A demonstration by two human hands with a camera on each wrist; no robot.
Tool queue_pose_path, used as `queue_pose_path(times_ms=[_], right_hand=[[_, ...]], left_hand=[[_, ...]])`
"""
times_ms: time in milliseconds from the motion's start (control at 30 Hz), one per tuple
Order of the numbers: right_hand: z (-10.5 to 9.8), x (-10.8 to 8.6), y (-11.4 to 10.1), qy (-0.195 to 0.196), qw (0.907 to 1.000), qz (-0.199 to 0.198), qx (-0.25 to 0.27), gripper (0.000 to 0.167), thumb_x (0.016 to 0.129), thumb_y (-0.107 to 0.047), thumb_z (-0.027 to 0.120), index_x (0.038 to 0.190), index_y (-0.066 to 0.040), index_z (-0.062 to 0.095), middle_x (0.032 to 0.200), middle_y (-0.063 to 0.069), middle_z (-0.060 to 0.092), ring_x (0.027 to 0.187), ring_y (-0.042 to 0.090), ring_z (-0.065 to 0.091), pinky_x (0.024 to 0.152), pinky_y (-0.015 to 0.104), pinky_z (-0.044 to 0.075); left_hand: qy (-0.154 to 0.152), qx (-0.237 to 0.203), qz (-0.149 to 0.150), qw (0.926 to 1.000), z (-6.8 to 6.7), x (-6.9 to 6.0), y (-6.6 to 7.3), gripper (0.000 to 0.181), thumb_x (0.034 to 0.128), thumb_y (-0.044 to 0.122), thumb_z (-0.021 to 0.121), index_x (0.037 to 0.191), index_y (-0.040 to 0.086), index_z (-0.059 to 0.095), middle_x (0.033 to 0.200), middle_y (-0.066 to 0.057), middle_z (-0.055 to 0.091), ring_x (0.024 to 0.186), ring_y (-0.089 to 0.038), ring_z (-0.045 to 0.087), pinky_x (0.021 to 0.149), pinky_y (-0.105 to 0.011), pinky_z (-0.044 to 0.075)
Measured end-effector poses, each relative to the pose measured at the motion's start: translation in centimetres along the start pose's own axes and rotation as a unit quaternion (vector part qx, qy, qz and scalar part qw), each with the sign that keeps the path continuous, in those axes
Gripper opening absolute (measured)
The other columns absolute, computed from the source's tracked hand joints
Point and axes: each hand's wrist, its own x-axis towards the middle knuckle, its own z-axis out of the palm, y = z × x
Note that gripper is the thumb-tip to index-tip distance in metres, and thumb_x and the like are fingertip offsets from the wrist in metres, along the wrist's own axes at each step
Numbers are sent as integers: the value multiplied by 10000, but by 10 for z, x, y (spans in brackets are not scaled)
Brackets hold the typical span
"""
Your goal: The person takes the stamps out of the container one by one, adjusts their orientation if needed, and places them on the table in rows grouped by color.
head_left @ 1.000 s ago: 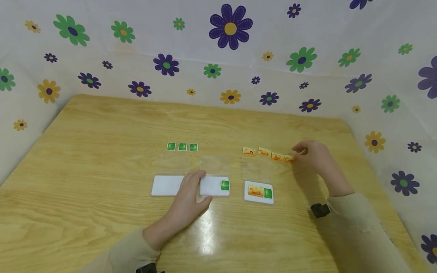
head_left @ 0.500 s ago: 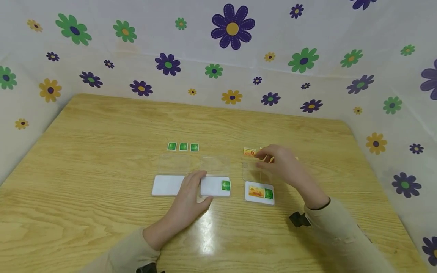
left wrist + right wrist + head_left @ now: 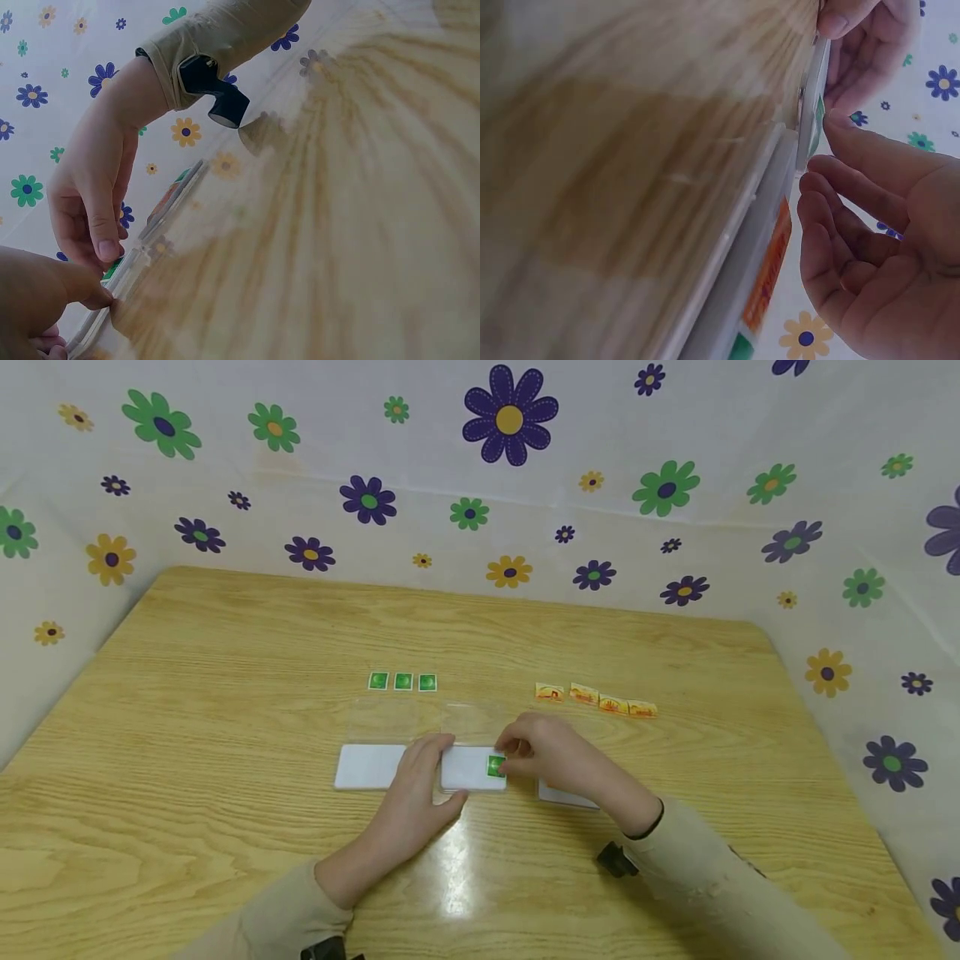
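Observation:
My left hand (image 3: 408,802) holds the middle clear plastic case (image 3: 463,770) with its white insert, index finger at the far edge and thumb at the near edge. On the insert's right end lies a small green stamp (image 3: 492,765). My right hand (image 3: 555,756) is at that end, thumb tip touching the green stamp and index finger by the far corner, with a gap between them in the right wrist view. Part of the right case (image 3: 555,794) shows beneath the right hand; the right wrist view reveals its orange stamp (image 3: 769,270).
Behind the cases lie three green stamps (image 3: 403,681) in a row and several orange stamps (image 3: 613,703) to the right. Another white-filled case (image 3: 366,767) lies at left. Clear lids (image 3: 465,718) stand flat behind the cases on the wooden table (image 3: 225,693).
My right hand has left the row of orange stamps and come left and nearer to the middle case, covering much of the right case. The left hand stays put.

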Motion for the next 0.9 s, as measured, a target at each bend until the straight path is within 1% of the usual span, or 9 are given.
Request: queue_pose_path(times_ms=[100,333,600,833,900], right_hand=[[4,0,1,23,9999,-83,-97,207,785,-164,790,942,-49,717,810,-15,620,728,113,552,629,213,471],[10,-1,2,34,9998,-84,-186,262,749,-164,818,958,-46,711,839,-12,620,752,123,562,648,212,478],[13,1,-1,-87,9999,-64,-7,204,751,-102,810,921,-39,718,852,-7,613,747,114,571,633,189,489],[13,1,-1,-136,9998,-162,-43,183,763,-90,797,918,-36,715,851,0,618,742,120,567,630,192,484],[13,1,-2,-156,9998,-120,-39,182,767,-91,794,923,-40,716,855,-2,617,747,117,569,635,189,485]], left_hand=[[3,-3,11,10000,1,-1,-2,629,783,43,756,1313,-64,434,1317,-198,459,1259,-326,389,1053,-451,344],[29,27,112,9999,5,-2,-6,622,791,50,750,1313,-65,432,1314,-196,459,1260,-324,387,1055,-451,341],[51,74,208,9997,5,-2,-8,616,797,54,747,1311,-66,430,1312,-195,458,1262,-323,384,1049,-454,346],[21,64,186,9998,5,-2,-8,616,800,56,746,1314,-62,427,1317,-195,454,1264,-322,381,1050,-452,346],[14,52,175,9998,5,-2,-8,618,800,55,746,1316,-60,427,1319,-195,452,1265,-322,380,1052,-450,344]])
